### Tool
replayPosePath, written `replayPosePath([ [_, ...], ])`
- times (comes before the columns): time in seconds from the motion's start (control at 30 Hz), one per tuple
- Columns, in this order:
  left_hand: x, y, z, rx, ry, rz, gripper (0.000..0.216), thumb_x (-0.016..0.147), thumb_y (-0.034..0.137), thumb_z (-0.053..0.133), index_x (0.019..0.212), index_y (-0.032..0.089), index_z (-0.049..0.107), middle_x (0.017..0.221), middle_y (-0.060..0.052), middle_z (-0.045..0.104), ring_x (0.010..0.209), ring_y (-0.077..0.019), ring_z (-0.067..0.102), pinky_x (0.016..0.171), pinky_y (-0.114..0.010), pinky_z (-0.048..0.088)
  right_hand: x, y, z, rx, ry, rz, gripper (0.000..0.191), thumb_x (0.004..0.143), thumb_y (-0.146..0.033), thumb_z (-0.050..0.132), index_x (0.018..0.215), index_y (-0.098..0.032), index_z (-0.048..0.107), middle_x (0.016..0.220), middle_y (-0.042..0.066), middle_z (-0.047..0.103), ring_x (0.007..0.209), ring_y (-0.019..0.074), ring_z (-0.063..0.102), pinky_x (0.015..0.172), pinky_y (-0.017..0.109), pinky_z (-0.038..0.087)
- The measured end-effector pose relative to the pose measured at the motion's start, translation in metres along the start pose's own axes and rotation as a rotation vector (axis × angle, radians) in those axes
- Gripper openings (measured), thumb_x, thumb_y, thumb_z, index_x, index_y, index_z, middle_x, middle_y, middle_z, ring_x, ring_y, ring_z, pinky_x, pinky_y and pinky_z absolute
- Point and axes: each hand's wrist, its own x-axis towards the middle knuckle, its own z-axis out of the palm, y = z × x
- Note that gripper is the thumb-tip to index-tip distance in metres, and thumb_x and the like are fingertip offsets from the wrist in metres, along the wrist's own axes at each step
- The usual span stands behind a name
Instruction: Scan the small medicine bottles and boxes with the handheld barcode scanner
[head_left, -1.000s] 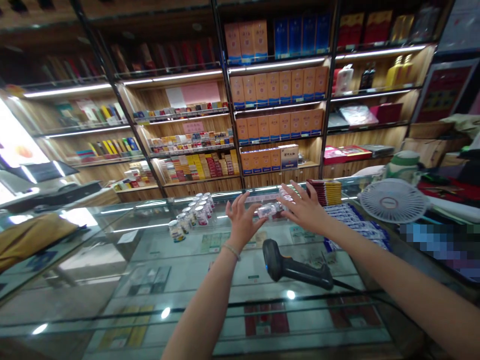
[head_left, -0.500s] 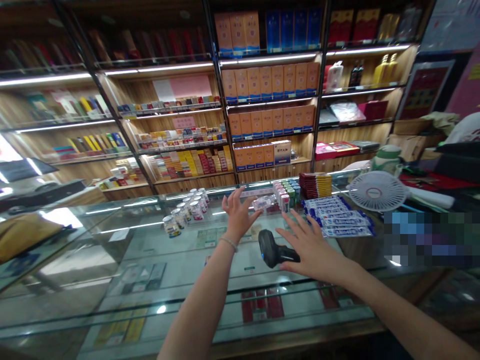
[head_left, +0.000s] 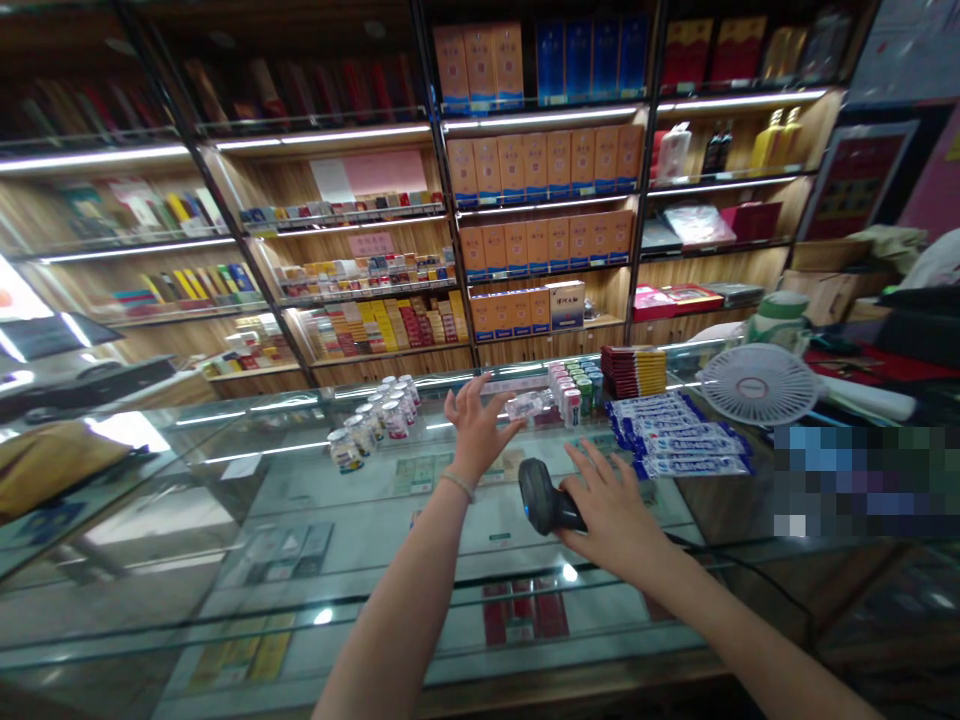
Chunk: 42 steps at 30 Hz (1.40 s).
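Observation:
My left hand [head_left: 474, 425] reaches out over the glass counter [head_left: 315, 500] with its fingers spread, its thumb at the end of a small clear packet [head_left: 527, 405] lying on the glass. My right hand [head_left: 611, 505] rests on the handle of a black barcode scanner [head_left: 541, 494] lying on the counter, fingers curling over it. A black cable runs right from the scanner.
Small white jars [head_left: 375, 420] stand in rows left of my left hand. Boxed gum tubes [head_left: 574, 385], a red and yellow stack [head_left: 631, 369] and blue-white packets [head_left: 675, 438] lie to the right. A white fan [head_left: 757, 384] stands further right. Shelves of cartons fill the back wall.
My right hand left the clear packet, dropped toward me and now lies on the scanner's handle. My left hand has stayed by the packet.

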Motion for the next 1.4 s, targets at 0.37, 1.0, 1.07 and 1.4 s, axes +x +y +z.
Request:
replayPosePath([
  [0.37, 0.001, 0.003, -0.006, 0.032, 0.043, -0.056, 0.039, 0.076, 0.052, 0.079, 0.110, 0.035, 0.072, 0.145, -0.009, 0.051, 0.136, -0.0331, 0.043, 0.120, -0.057, 0.012, 0.007, 0.019, -0.027, 0.444, 0.102, 0.125, 0.030, 0.081, -0.035, 0.058, 0.108, -0.023, 0.063, 0.120, 0.009, 0.070, 0.095, 0.0260, 0.071, 0.078, 0.038, 0.058],
  [1.0, 0.000, 0.001, -0.006, 0.056, 0.085, -0.098, 0.041, 0.077, 0.051, 0.079, 0.113, 0.034, 0.071, 0.146, -0.011, 0.050, 0.137, -0.0333, 0.043, 0.118, -0.058, 0.016, 0.014, 0.018, -0.036, 0.625, 0.099, 0.215, 0.047, 0.076, -0.029, 0.063, 0.122, -0.024, 0.059, 0.095, 0.005, 0.077, 0.092, 0.0290, 0.072, 0.074, 0.036, 0.053],
  [1.07, 0.000, 0.001, -0.007, 0.056, 0.080, -0.103, 0.041, 0.077, 0.051, 0.079, 0.114, 0.034, 0.071, 0.147, -0.011, 0.050, 0.137, -0.0329, 0.043, 0.118, -0.058, 0.017, 0.014, 0.017, -0.038, 0.587, 0.091, 0.216, 0.044, 0.076, -0.029, 0.063, 0.120, -0.024, 0.060, 0.092, 0.006, 0.077, 0.089, 0.0292, 0.072, 0.073, 0.035, 0.052],
  [1.4, 0.002, 0.003, -0.007, 0.039, 0.092, -0.125, 0.038, 0.078, 0.050, 0.078, 0.112, 0.034, 0.072, 0.146, -0.011, 0.050, 0.137, -0.0339, 0.042, 0.118, -0.058, 0.017, 0.014, 0.015, -0.051, 0.239, 0.028, 0.204, 0.034, 0.078, -0.031, 0.064, 0.111, -0.026, 0.068, 0.082, 0.003, 0.077, 0.078, 0.0288, 0.073, 0.061, 0.030, 0.044],
])
